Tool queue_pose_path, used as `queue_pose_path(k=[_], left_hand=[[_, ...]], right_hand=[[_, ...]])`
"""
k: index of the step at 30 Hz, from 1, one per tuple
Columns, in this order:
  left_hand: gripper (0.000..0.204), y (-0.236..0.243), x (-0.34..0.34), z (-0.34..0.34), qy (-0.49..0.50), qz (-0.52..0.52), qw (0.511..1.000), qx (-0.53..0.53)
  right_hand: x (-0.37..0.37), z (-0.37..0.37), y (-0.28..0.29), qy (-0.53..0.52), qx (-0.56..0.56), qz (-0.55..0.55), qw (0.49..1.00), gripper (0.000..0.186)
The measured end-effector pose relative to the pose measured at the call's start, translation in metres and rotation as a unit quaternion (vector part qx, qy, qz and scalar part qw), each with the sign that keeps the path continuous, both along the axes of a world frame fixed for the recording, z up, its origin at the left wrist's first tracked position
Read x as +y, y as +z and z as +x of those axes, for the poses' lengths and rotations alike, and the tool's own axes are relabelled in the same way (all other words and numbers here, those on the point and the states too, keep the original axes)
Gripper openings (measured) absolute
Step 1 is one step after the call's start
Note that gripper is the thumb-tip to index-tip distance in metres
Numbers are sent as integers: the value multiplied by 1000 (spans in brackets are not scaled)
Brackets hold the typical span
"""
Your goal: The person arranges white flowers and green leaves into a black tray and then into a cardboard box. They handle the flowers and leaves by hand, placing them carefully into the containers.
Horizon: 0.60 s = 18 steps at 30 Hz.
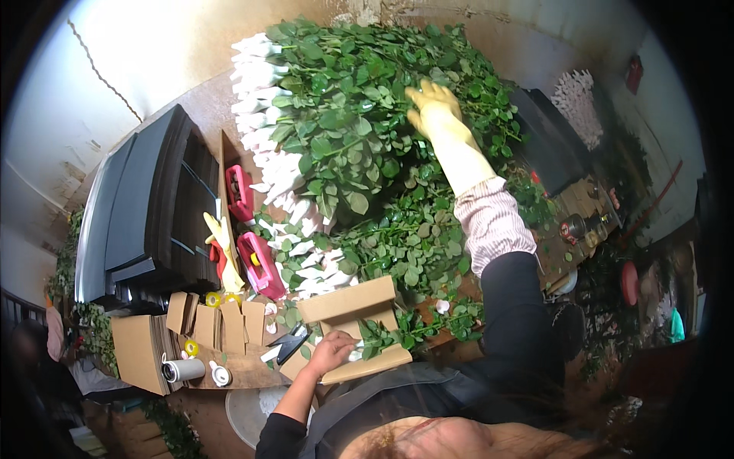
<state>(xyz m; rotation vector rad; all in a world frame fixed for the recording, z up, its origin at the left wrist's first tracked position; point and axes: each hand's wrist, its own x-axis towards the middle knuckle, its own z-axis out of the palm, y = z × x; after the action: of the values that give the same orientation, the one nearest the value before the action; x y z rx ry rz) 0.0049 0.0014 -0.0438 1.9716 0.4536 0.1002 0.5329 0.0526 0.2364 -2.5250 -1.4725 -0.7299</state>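
A large heap of leafy green flower stems (359,99) covers the far part of the table, their heads wrapped in white sleeves (264,115) toward the left. Over the upper right of this heap, my right hand (434,107) reaches out in a long yellow rubber glove, fingers apart and nothing held. Close to my body stands an open cardboard box (348,300). Inside it, my bare left hand (332,352) closes its fingers on a white-sleeved flower (355,354), whose leafy stem points right. The fingertips are partly hidden there.
Left of the heap are pink tape dispensers (260,264), yellow gloves (220,237) and a stack of dark sheets (157,206). Folded cardboard (141,348), a grey cylinder (183,370) and a black stapler-like tool (292,342) lie nearer. More wrapped flowers (577,107) stand far right.
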Motion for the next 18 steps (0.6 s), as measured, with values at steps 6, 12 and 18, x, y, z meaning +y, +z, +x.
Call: queue_pose_path(k=[6, 12, 18], left_hand=[[23, -2, -6, -6, 28, 20, 999, -7], [20, -20, -4, 5, -1, 52, 997, -50], [21, -25, 3, 0, -18, 69, 995, -63]], right_hand=[[2, -25, 21, -8, 19, -135, 991, 30], [-121, -16, 3, 108, 99, 63, 987, 33], [-197, -66, -12, 115, 211, 181, 954, 35]])
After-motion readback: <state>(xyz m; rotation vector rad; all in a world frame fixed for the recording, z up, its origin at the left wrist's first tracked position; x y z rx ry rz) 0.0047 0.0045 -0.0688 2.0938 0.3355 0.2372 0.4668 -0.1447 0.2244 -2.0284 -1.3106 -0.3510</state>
